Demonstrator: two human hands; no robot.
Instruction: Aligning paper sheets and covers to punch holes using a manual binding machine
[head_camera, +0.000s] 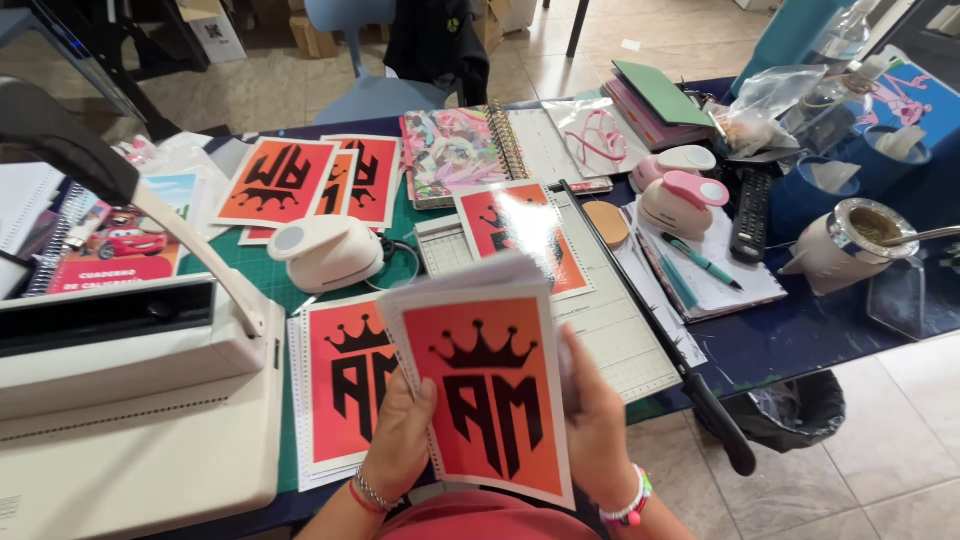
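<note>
Both of the person's hands are bare, with no gloves and no sleeves reaching the wrists. The left hand (400, 440) has 2 bands at its wrist: a thin red cord and, just beside it, a silvery beaded bracelet. The right hand (592, 415) wears 1 chunkier bracelet of white beads with a few pink and green ones mixed in. At the near edge, between the forearms, a strip of coral-pink clothing shows, with a grey band across its top.
</note>
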